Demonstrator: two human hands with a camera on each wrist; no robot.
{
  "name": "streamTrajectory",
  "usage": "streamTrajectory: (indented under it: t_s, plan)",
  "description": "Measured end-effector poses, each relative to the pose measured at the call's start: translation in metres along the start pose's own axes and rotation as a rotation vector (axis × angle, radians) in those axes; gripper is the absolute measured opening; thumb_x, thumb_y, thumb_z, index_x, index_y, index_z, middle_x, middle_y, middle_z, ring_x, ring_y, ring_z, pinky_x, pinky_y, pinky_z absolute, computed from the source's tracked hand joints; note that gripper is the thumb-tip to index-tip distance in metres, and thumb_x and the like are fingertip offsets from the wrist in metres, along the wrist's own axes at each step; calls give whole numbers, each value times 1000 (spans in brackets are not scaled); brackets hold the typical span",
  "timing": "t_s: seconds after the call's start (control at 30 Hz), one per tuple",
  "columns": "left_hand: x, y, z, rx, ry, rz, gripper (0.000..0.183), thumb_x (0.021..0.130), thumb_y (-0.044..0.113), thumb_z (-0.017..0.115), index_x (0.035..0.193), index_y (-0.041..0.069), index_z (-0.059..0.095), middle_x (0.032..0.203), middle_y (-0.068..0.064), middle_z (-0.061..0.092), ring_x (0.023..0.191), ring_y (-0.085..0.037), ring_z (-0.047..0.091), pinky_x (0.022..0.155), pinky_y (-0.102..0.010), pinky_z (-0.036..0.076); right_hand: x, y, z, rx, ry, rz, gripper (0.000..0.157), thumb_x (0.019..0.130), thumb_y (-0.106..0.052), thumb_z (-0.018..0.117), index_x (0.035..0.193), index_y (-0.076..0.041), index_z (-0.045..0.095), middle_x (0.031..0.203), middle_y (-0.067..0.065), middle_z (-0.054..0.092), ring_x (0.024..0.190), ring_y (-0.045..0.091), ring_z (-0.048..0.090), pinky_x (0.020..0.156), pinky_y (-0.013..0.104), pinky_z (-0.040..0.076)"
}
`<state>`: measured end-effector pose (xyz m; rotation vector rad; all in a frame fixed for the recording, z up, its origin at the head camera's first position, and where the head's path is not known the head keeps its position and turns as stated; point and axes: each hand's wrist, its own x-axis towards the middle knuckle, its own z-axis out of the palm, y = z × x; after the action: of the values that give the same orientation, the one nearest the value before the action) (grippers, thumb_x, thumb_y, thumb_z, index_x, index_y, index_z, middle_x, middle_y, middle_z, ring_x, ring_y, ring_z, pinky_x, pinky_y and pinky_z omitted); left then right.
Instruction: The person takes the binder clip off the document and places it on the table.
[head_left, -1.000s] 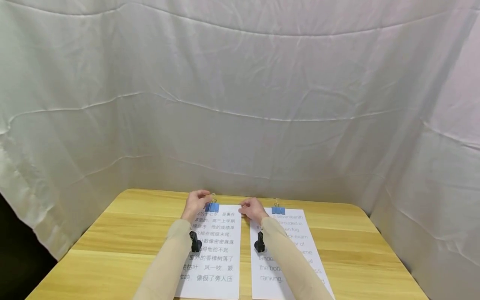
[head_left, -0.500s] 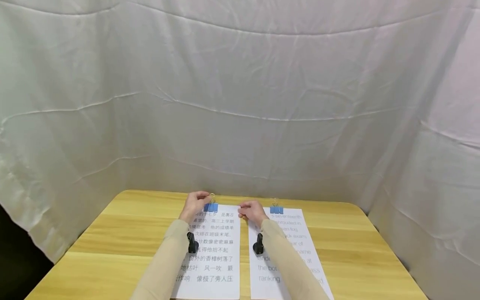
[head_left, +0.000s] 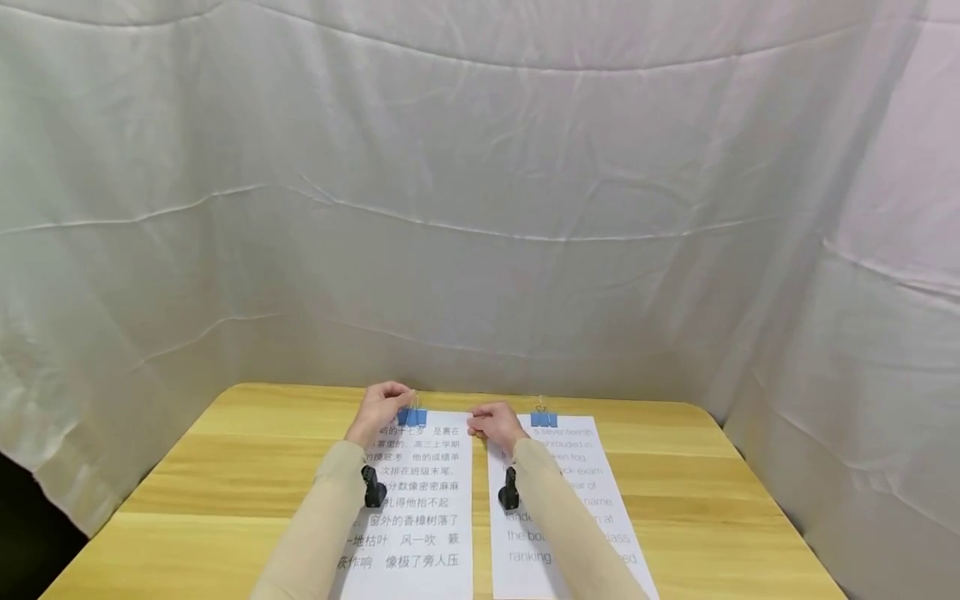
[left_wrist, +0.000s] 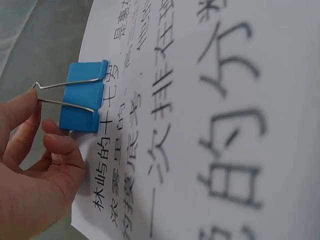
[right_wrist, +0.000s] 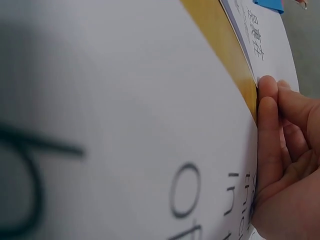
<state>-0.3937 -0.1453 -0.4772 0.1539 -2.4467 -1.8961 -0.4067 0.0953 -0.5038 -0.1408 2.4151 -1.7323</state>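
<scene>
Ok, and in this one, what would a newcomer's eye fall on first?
Probably the bright blue clip at the top edge of the left sheet, where the left hand pinches its wire handle. Next might come the matching second clip on the right sheet, whose English print contrasts with its neighbour's Chinese. The right hand has its fingers at the left sheet's top right corner.

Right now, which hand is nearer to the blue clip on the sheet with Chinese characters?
Left. The left hand pinches that blue clip at its wire end; the right hand is apart from it, at the Chinese sheet's far right corner.
</scene>
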Motion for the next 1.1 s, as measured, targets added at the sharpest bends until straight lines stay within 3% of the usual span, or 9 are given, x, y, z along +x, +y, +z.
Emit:
streamTrajectory:
  t_s: [0.2,0.3,0.43,0.7,0.87,1.0,1.1]
  plan:
    - [2,-1,-7,43,-76,6,24,92,27,69,100,5,66,92,-5,62,73,-17,50,64,-27,42,2,2,1,24,-5,11,30,91,-3,66,120,6,65,98,13,72,75,10,68,70,22,57]
    - [2,-2,-10,28,-112,3,23,89,27,73,96,6,65,89,-1,63,70,-15,49,62,-27,41,2,1,1,20,-4,16,30,91,-4,67,119,5,66,98,13,73,74,10,68,69,22,56]
    - [2,-1,-12,3,-137,-2,22,88,24,74,98,7,63,92,-1,64,74,-17,49,63,-28,40,0,-1,2,35,-5,26,30,91,-3,66,119,6,66,99,14,72,75,11,68,70,22,57]
    - [3,0,-10,11,-228,18,57,90,26,72,139,4,51,131,-13,61,95,-23,59,70,-30,47,-6,-3,0,-10,28,30,29,91,-5,67,118,4,67,98,13,72,76,10,67,70,22,55]
    - [4,1,-6,71,-261,29,64,88,28,73,141,2,49,135,-14,59,104,-22,57,79,-31,47,-8,1,-2,-22,41,24,30,91,-5,67,119,5,66,98,13,73,75,10,67,69,22,55]
    - [5,6,-10,92,-287,55,60,88,24,74,138,1,52,132,-16,59,111,-25,55,92,-40,46,-6,-1,-2,-6,44,24,30,91,-6,67,119,4,67,98,12,73,74,10,67,69,21,55]
    - [6,8,-15,113,-283,67,54,87,23,75,133,2,57,127,-14,61,110,-24,54,93,-40,44,-5,-3,1,-3,42,33,29,91,-8,68,117,2,68,97,11,73,74,9,67,70,21,55]
